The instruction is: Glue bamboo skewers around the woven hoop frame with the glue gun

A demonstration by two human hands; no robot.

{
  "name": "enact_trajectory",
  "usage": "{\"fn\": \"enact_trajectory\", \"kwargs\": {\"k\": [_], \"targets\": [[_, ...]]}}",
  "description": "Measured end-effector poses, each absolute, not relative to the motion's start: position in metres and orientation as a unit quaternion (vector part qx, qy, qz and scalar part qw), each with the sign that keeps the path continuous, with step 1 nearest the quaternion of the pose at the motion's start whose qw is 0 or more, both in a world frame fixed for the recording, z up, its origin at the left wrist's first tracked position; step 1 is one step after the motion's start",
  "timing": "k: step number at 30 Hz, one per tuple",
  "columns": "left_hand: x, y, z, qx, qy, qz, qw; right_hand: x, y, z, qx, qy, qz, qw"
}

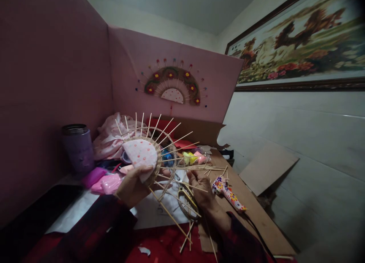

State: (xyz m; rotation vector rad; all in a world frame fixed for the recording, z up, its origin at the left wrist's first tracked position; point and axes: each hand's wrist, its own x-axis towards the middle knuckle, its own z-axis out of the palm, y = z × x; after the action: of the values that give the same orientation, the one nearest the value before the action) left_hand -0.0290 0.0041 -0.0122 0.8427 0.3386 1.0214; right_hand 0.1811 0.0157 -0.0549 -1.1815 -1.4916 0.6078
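Note:
A half-round piece (141, 152) covered in white cloth with pink dots has twine wound round its curved edge and thin sticks fanning outward. My left hand (135, 185) grips it at its lower edge, thumb on the cloth. A loop of twine (174, 151) runs across the sticks farther out. To the right, my right hand (201, 187) is closed with fingers pinched near the stick ends; what lies between the fingertips is too small to make out. Scissors with gold handles (186, 202) lie beside my right hand, over white paper (151, 213).
A purple tumbler (77, 149) stands at the left, near pink packets (107, 183) and bunched cloth (111, 135). A flower-patterned glue gun (229, 194) with a cord lies right. Loose sticks (186, 238) are in front. A decorated fan (171, 84) hangs on the pink board (125, 65).

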Motion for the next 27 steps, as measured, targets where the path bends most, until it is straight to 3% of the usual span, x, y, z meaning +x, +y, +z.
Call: {"fn": "enact_trajectory", "kwargs": {"k": [12, 21, 27], "targets": [[-0.033, 0.008, -0.014, 0.368, 0.164, 0.48, 0.779, 0.179, 0.004, -0.061, -0.505, -0.675, 0.261, 0.471], [-0.029, 0.005, -0.013, 0.353, 0.161, 0.48, 0.787, 0.178, 0.007, -0.064, -0.505, -0.652, 0.259, 0.503], [-0.028, 0.004, -0.014, 0.394, 0.138, 0.452, 0.789, 0.171, 0.008, -0.061, -0.467, -0.602, 0.381, 0.524]]}}
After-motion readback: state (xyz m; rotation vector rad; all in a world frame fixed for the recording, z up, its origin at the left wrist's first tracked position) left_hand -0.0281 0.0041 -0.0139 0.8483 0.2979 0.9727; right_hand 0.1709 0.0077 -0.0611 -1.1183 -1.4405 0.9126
